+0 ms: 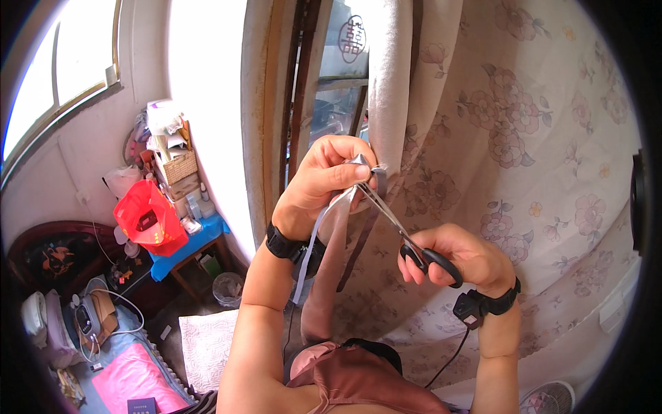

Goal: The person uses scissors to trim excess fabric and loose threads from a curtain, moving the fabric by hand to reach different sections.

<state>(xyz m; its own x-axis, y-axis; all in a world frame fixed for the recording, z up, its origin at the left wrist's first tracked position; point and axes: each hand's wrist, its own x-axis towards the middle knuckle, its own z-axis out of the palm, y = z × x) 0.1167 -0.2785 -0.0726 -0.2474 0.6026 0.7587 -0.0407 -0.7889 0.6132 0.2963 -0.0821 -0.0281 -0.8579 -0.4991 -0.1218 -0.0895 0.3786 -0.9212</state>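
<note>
Scissors, black-handled, steel-bladed, gripped in right hand at four o'clock; silvery-grey fabric strip pinched in left hand, dangling toward seven o'clock. Keep strip taut; snip clear of pinch.

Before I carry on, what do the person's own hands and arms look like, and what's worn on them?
The left hand and right hand are ungloved, and no sleeve shows on either forearm. The left wristband and right wristband are both black; the right one carries a small, dark, boxy device with a thin black cable hanging from it.
</note>
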